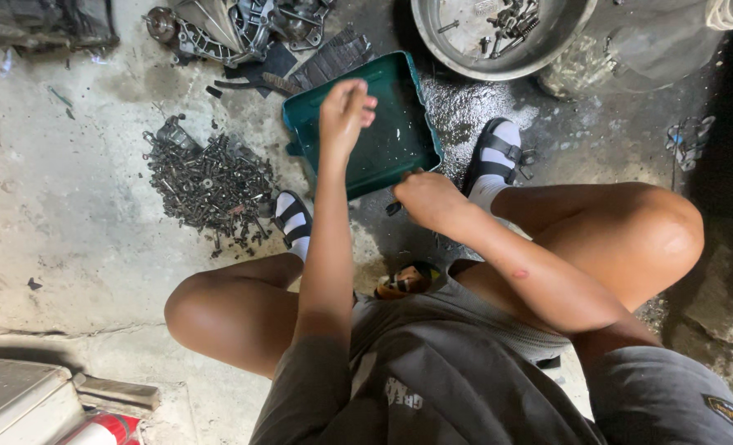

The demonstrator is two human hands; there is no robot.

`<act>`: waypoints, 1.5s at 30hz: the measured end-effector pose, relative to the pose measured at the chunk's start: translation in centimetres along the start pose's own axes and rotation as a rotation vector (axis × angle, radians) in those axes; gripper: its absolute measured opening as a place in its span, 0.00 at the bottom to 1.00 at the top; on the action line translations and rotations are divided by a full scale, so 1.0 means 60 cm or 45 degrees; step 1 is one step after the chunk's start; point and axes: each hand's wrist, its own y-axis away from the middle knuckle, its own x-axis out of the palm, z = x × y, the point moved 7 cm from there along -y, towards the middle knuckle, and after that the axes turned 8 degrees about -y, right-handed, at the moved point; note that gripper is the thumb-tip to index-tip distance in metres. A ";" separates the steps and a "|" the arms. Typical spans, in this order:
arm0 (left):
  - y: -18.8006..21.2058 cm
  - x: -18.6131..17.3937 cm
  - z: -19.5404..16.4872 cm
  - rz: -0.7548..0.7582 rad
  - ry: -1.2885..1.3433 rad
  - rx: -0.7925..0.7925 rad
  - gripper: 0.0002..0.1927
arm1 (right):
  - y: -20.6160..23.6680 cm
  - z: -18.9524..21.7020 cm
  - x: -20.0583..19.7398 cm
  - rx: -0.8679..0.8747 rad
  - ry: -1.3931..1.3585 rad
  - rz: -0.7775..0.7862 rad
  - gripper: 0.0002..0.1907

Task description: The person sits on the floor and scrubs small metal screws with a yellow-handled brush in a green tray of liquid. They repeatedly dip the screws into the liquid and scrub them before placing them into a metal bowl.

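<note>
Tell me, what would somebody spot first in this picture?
Probably the green tray on the wet floor in the middle, with the left hand over it and the right hand at its near edge. Next, the dark heap of bolts to its left and the metal basin behind it.

A bolt pile (210, 181) lies left of the tray (399, 140), a basin (465, 49) behind.
</note>
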 end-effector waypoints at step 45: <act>-0.257 0.104 0.095 -0.049 -1.332 0.319 0.20 | -0.007 -0.033 0.061 0.128 -0.091 0.264 0.06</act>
